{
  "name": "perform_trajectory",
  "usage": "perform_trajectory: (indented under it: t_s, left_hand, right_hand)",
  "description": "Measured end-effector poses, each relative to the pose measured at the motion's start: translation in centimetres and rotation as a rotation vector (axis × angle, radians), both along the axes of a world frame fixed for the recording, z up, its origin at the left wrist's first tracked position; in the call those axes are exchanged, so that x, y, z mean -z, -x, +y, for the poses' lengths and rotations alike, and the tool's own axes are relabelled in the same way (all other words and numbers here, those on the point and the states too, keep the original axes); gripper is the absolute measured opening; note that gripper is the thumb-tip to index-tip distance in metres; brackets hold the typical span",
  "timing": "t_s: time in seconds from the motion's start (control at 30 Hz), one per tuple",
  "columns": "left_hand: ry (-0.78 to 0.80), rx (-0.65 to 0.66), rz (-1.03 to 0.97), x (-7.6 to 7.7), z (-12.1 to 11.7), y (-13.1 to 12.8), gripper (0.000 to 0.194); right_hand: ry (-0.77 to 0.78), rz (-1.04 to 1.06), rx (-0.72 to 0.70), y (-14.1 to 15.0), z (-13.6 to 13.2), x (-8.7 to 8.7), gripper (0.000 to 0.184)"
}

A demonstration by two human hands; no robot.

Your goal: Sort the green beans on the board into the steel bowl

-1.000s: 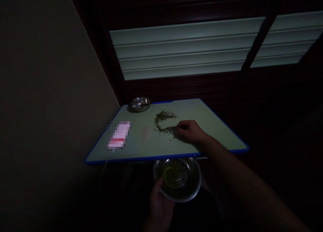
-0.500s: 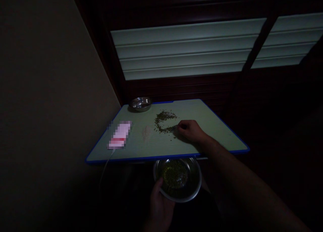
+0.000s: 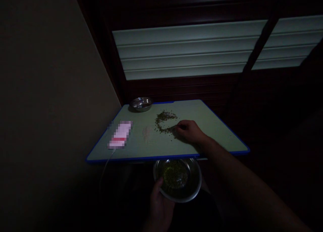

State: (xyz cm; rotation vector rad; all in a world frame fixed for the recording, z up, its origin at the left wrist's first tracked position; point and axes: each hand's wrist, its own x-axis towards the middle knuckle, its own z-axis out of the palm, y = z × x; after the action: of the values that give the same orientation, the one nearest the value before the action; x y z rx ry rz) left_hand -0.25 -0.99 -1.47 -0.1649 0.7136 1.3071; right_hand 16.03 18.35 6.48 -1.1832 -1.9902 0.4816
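The left hand (image 3: pixel 161 205) is holding the large bowl (image 3: pixel 193 190) just below the near edge of the table (image 3: pixel 214 134). Its grip is closing on the bowl's left side, with the thumb lying over the rim and the palm sitting below. The large bowl is metal and is tilting toward the camera, showing the green grains (image 3: pixel 174 174) that are covering part of its bottom.

The right hand (image 3: pixel 190 131) is reaching over the table, its forearm crossing the near edge. Its grip is closing, with the fingers curling and the fingertips pinching together beside the loose grains (image 3: pixel 165 117). Something thin and pale is showing at the fingertips, but the dim light is hiding what it is. The loose grains are lying on the table in a curve that is opening toward the right, and the hand is working at the curve's near end.

The small bowl (image 3: pixel 141 104), also metal, is standing at the far left corner of the table. The phone (image 3: pixel 121 134) is lying near the left edge, its screen glowing pink behind a blur, and the white cable (image 3: pixel 105 164) is hanging from it over the near edge. A faint pale patch (image 3: pixel 146 133) is showing between the phone and the loose grains.
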Motion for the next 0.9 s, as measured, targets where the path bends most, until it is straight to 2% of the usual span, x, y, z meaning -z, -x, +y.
perform_trajectory:
  t_s: [0.27,0.67,0.9]
  left_hand:
    - [0.004,-0.006,0.023,-0.43,0.1,-0.18,0.03]
    - [0.017,-0.004,-0.018,-0.22,0.19,-0.14,0.027]
    - [0.036,-0.011,0.009,-0.68,0.12,-0.31,0.031]
  right_hand:
    - [0.049,0.053,-0.058,0.03,-0.03,-0.09,0.014]
    - [-0.038,-0.002,-0.037,0.75,0.14,-0.02,0.015]
    - [-0.021,0.029,-0.091,0.8,0.17,0.0,0.013]
